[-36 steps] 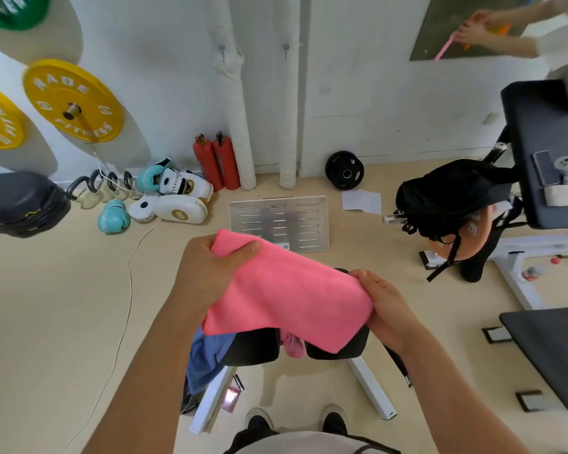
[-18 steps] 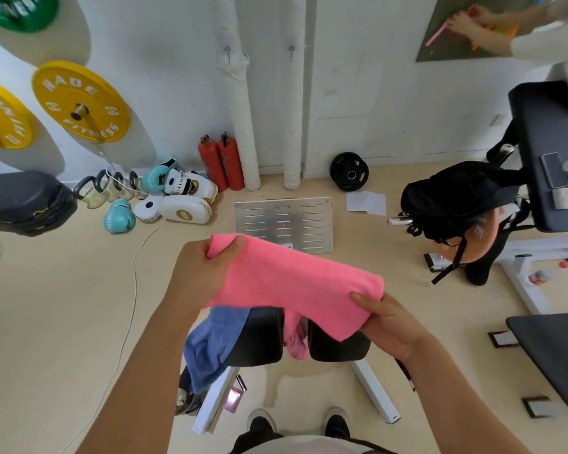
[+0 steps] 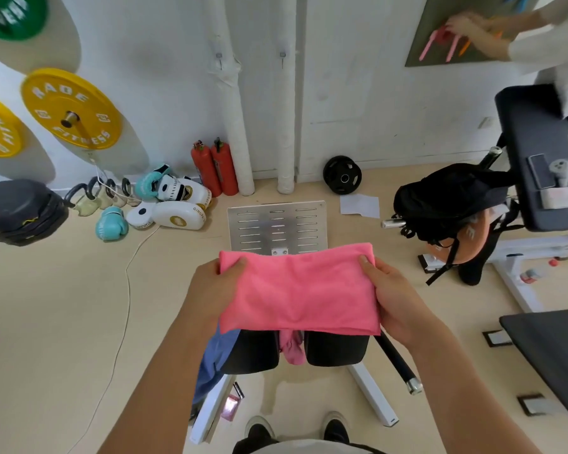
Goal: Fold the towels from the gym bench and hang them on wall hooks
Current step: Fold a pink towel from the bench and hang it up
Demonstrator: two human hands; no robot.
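I hold a folded pink towel (image 3: 297, 288) flat and level in front of me, above the black gym bench (image 3: 336, 348). My left hand (image 3: 215, 286) grips its left edge with the thumb on top. My right hand (image 3: 391, 298) grips its right edge the same way. A blue towel (image 3: 215, 358) hangs off the bench's left side, and another pink towel (image 3: 292, 348) droops in the gap between the bench pads. Two small wall hooks (image 3: 219, 57) (image 3: 282, 56) sit on the white wall ahead, above the padded pipes.
A metal plate (image 3: 277, 229) lies on the floor beyond the bench. Boxing gloves and pads (image 3: 173, 204), two red extinguishers (image 3: 215, 167) and a black weight plate (image 3: 342, 175) line the wall. A black backpack (image 3: 446, 199) and another bench (image 3: 541, 158) stand right, where another person (image 3: 492, 31) handles pink items.
The towel went from slanted to level and squared up: my right hand rose and moved outward to the right edge, while my left hand stayed on the left edge.
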